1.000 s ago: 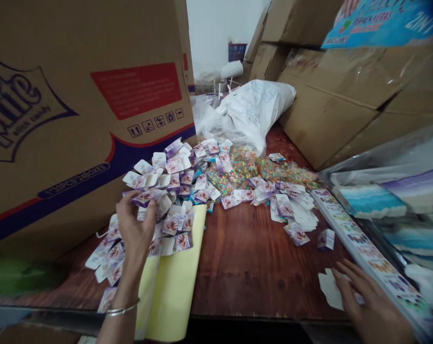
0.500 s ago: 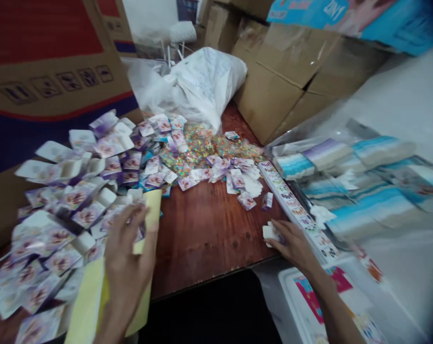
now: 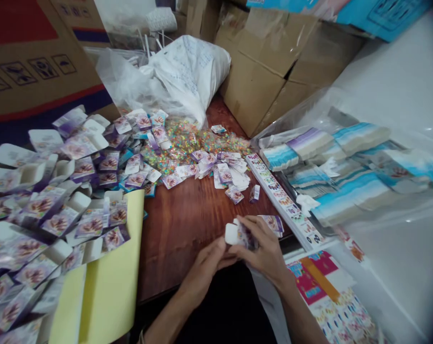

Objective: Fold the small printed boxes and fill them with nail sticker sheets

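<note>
My two hands meet at the near edge of a brown wooden table (image 3: 188, 215). My right hand (image 3: 263, 251) is closed around a small flat purple-and-white carton (image 3: 240, 234). My left hand (image 3: 209, 258) pinches the same carton from the left, at its white flap. A big heap of folded purple-and-white cartons (image 3: 51, 200) covers the table's left side, partly on a yellow sheet (image 3: 109, 277). A smaller pile of flat cartons (image 3: 223, 172) lies further back, in front of loose coloured candy (image 3: 188, 141).
A long sticker strip (image 3: 284, 200) runs along the table's right edge. Stacked blue and purple card bundles in plastic (image 3: 345, 167) lie to the right. A white plastic bag (image 3: 188, 71) and cardboard boxes (image 3: 270, 62) stand behind; a large printed box (image 3: 26, 62) is at the left.
My left hand left the carton heap and came right to meet my right hand, which lifted a flat carton off the table. The view swung right and down.
</note>
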The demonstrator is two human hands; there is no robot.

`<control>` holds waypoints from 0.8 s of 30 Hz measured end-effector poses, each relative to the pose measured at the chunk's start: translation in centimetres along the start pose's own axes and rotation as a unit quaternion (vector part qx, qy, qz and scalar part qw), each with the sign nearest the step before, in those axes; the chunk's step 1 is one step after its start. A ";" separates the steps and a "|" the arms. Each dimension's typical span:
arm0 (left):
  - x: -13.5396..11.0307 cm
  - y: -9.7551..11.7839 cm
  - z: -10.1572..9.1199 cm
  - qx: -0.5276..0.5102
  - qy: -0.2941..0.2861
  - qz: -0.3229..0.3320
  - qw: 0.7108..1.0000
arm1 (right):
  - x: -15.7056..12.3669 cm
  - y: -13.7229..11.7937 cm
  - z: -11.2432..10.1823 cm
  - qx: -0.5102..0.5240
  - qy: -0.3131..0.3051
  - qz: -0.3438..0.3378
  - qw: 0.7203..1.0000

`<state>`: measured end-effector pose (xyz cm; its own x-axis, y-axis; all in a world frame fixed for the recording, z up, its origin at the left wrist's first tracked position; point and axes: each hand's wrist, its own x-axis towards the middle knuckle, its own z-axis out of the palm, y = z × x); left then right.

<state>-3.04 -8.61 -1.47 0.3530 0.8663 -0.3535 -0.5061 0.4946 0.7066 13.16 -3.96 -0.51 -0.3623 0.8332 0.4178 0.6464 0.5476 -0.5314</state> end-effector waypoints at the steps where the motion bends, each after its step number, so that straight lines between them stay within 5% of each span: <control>1: -0.2 0.4 -0.3 -0.059 -0.002 -0.036 0.998 | 0.2 -1.0 0.5 0.010 -0.013 -0.033 0.999; 6: -1.7 1.5 -2.3 -0.221 0.020 -0.155 0.963 | 1.1 -3.5 1.9 0.073 -0.117 -0.160 0.977; 13: -2.8 1.2 -3.6 -0.225 0.032 -0.095 0.969 | 1.4 -3.6 1.8 0.151 -0.200 -0.107 0.962; 17: -2.8 1.8 -3.0 -0.196 0.073 -0.068 0.976 | 0.7 -3.1 2.1 0.186 -0.155 -0.049 0.969; 24: -2.4 2.1 -1.8 -0.146 0.152 0.005 0.978 | 0.0 -3.0 4.4 0.056 0.024 -0.005 0.998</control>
<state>-6.37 -9.51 -0.28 0.1198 0.8305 -0.5441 -0.7268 0.4467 0.5218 8.26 -5.25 -2.18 -0.3338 0.8241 0.4576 0.5625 0.5637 -0.6049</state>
